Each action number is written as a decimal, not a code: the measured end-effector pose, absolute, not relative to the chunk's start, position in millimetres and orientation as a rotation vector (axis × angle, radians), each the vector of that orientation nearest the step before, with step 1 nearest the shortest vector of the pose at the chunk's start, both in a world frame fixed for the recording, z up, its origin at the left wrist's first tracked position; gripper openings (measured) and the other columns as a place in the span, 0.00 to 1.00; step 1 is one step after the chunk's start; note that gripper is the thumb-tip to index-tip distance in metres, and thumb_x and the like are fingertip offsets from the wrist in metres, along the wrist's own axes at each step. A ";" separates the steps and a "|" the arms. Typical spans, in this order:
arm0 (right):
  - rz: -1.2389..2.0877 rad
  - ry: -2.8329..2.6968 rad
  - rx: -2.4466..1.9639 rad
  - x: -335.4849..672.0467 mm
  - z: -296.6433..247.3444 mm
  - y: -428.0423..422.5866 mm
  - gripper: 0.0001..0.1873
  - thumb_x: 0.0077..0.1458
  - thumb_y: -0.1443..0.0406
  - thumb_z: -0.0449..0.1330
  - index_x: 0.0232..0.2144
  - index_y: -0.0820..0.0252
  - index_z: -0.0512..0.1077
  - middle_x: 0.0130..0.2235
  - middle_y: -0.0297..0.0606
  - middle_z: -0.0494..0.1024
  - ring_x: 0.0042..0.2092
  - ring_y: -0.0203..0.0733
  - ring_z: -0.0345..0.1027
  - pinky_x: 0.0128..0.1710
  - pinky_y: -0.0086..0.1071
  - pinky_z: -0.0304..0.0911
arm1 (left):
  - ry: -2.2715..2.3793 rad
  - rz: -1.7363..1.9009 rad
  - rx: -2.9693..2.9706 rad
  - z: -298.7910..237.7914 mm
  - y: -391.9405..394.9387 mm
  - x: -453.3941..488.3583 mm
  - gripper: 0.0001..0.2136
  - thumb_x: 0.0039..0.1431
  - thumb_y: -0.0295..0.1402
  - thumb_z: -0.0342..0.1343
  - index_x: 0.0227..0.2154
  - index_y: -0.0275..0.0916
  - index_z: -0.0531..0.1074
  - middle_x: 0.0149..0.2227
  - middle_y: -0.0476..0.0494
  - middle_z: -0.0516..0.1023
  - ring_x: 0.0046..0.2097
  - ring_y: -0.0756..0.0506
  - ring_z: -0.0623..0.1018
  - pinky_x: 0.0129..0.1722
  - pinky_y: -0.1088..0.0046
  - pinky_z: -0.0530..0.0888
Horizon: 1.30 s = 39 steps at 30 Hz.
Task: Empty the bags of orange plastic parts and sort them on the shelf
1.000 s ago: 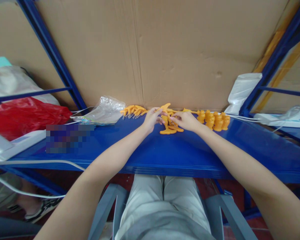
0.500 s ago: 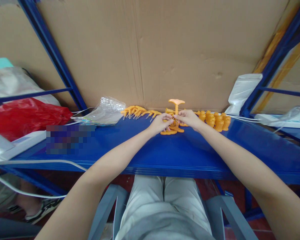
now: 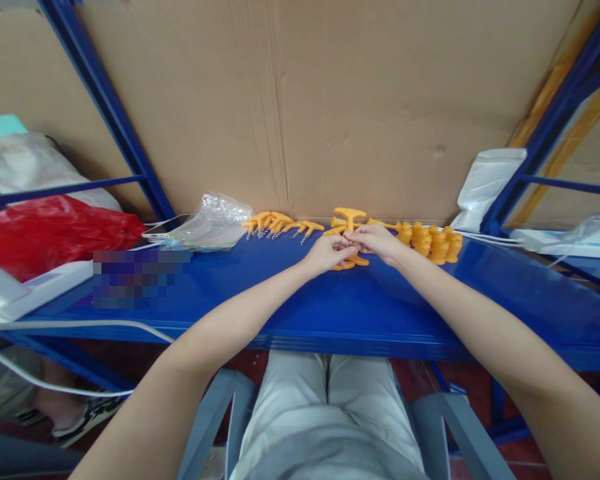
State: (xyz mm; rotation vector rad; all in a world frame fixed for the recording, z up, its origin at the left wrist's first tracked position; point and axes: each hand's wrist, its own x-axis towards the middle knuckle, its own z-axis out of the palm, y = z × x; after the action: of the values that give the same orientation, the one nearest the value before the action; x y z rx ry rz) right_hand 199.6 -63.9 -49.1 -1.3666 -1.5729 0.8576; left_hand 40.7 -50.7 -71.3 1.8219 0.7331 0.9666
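My left hand (image 3: 327,253) and my right hand (image 3: 376,241) meet over the back of the blue table, fingers closed and tips close together. Between them they grip an orange T-handled corkscrew (image 3: 350,213), its crossbar standing above the fingertips; its lower part is hidden by my fingers. Orange pieces (image 3: 361,261) lie just beneath the hands, partly covered. To the left, several orange-handled corkscrews (image 3: 275,221) lie with their metal spirals showing. On the right stand several orange ribbed bodies (image 3: 437,245) in a cluster.
A clear plastic bag (image 3: 210,223) lies left of the corkscrews. Farther left are a red plastic bag (image 3: 63,230) and a white box (image 3: 45,290). A white pouch (image 3: 487,187) leans at the back right. White cables run along the table; blue posts and cardboard stand behind.
The T-handle between my hands has come down, and its ridged shaft, exposed before, is now mostly hidden. My fingers have shifted slightly around it. Other things stay where they were.
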 end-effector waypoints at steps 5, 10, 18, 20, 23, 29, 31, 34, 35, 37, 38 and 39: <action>0.846 -1.642 -1.365 199.1 -51.7 -63.5 0.21 0.58 0.56 0.63 0.19 0.59 0.65 0.18 0.28 0.65 0.21 0.28 0.54 0.20 0.26 0.49 | 0.758 0.940 1.718 -64.3 -57.5 39.8 0.04 0.56 0.23 0.63 0.26 0.34 0.77 0.29 0.41 0.82 0.29 0.49 0.81 0.27 0.77 0.75; 0.850 -1.649 -1.391 194.1 -45.4 -69.8 0.21 0.57 0.55 0.65 0.19 0.61 0.68 0.19 0.29 0.67 0.20 0.27 0.54 0.20 0.25 0.48 | 0.812 0.960 1.655 -61.6 -57.6 38.5 0.07 0.59 0.23 0.61 0.25 0.33 0.77 0.27 0.44 0.81 0.22 0.54 0.74 0.21 0.81 0.67; 0.793 -1.629 -1.395 200.3 -44.0 -67.5 0.08 0.59 0.64 0.61 0.30 0.62 0.76 0.20 0.29 0.70 0.20 0.29 0.58 0.21 0.25 0.54 | 0.981 1.105 1.381 -53.3 -38.7 24.7 0.07 0.62 0.24 0.57 0.27 0.33 0.75 0.26 0.45 0.81 0.18 0.56 0.72 0.18 0.82 0.61; 0.779 -1.631 -1.418 202.3 -45.6 -65.5 0.07 0.59 0.66 0.60 0.29 0.62 0.75 0.20 0.30 0.71 0.20 0.29 0.58 0.21 0.25 0.55 | 1.039 1.141 1.361 -51.0 -31.6 16.6 0.08 0.63 0.24 0.57 0.27 0.33 0.74 0.26 0.46 0.81 0.18 0.57 0.71 0.18 0.82 0.60; 0.742 -1.638 -1.442 204.0 -48.0 -63.1 0.08 0.58 0.68 0.60 0.27 0.62 0.74 0.19 0.30 0.70 0.19 0.28 0.57 0.20 0.24 0.53 | 1.180 1.141 1.345 -49.1 -20.7 3.4 0.09 0.65 0.24 0.54 0.27 0.34 0.73 0.25 0.47 0.79 0.18 0.56 0.71 0.17 0.82 0.59; 0.666 -1.700 -1.448 208.2 -53.2 -57.1 0.10 0.59 0.67 0.59 0.25 0.62 0.72 0.18 0.30 0.69 0.17 0.28 0.55 0.18 0.24 0.51 | 1.428 1.041 1.281 -50.3 -1.1 -14.9 0.06 0.64 0.24 0.54 0.38 0.34 0.76 0.21 0.49 0.77 0.16 0.54 0.70 0.17 0.81 0.56; 0.653 -1.719 -1.451 209.0 -54.1 -56.1 0.10 0.59 0.66 0.59 0.25 0.62 0.73 0.18 0.30 0.70 0.17 0.28 0.55 0.17 0.24 0.52 | 1.438 1.030 1.288 -50.4 3.5 -17.7 0.06 0.65 0.25 0.53 0.38 0.35 0.76 0.20 0.50 0.76 0.16 0.54 0.70 0.17 0.81 0.56; 0.640 -1.726 -1.449 208.9 -53.6 -56.6 0.10 0.59 0.68 0.57 0.25 0.62 0.72 0.18 0.29 0.69 0.17 0.28 0.55 0.17 0.23 0.52 | 1.439 1.033 1.332 -48.8 9.0 -19.6 0.05 0.65 0.25 0.53 0.35 0.35 0.75 0.21 0.50 0.76 0.17 0.54 0.70 0.17 0.81 0.57; 0.638 -1.724 -1.454 208.7 -53.0 -57.2 0.10 0.59 0.68 0.56 0.25 0.62 0.72 0.18 0.29 0.69 0.17 0.28 0.55 0.17 0.23 0.52 | 1.449 1.026 1.349 -47.9 10.7 -19.8 0.05 0.64 0.24 0.53 0.34 0.34 0.74 0.21 0.49 0.76 0.17 0.54 0.70 0.18 0.81 0.57; 0.635 -1.721 -1.463 208.6 -51.9 -58.2 0.11 0.59 0.70 0.56 0.25 0.61 0.71 0.18 0.28 0.68 0.16 0.28 0.55 0.17 0.23 0.51 | 1.496 0.993 1.382 -46.0 14.7 -19.4 0.06 0.64 0.23 0.53 0.32 0.34 0.73 0.21 0.48 0.76 0.16 0.54 0.70 0.18 0.81 0.57; 0.631 -1.725 -1.464 208.9 -51.6 -58.4 0.11 0.59 0.70 0.55 0.25 0.61 0.71 0.17 0.28 0.68 0.16 0.28 0.55 0.17 0.23 0.51 | 1.529 0.969 1.395 -45.0 16.9 -18.9 0.07 0.64 0.23 0.53 0.31 0.33 0.73 0.21 0.48 0.77 0.16 0.54 0.70 0.18 0.80 0.58; 0.626 -1.732 -1.461 209.4 -51.4 -58.3 0.11 0.59 0.70 0.55 0.25 0.61 0.71 0.18 0.28 0.69 0.16 0.28 0.55 0.17 0.23 0.52 | 1.561 0.947 1.407 -44.1 19.3 -18.3 0.07 0.64 0.23 0.53 0.31 0.33 0.73 0.21 0.47 0.77 0.16 0.54 0.70 0.18 0.80 0.58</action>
State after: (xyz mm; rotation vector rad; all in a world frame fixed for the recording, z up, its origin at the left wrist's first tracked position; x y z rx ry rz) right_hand 209.4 -58.3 -51.4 -1.4610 -1.7317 0.6263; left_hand -18.3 19.3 -44.1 1.4068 1.5607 0.9467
